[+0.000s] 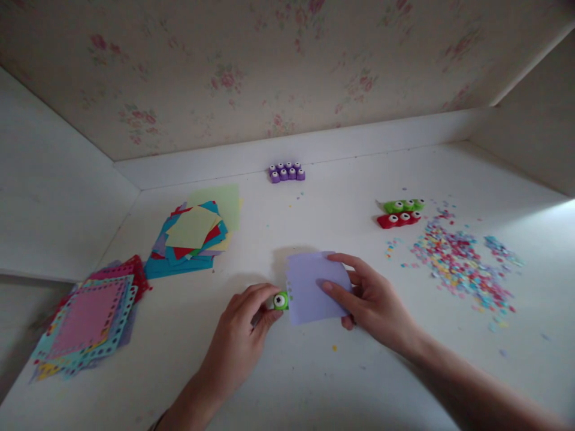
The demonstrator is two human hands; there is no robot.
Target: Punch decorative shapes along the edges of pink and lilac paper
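Between the thumb and fingers of my left hand (245,326) is a small green craft punch (281,301) with a white button marked by a dark star. It sits against the left edge of a lavender sheet of paper (309,293). A few small holes run along that edge, above the punch. My right hand (366,296) grips the sheet at its right side, thumb on top and some fingers underneath. Whether the paper's edge lies inside the punch's slot is hard to make out.
At left lie a pile of hole-edged paper squares (92,317) and a stack of coloured paper (191,230). Purple punches (287,173) stand near the wall. Red punches (399,219) and green punches (404,206) stand right, beside scattered paper confetti (462,254).
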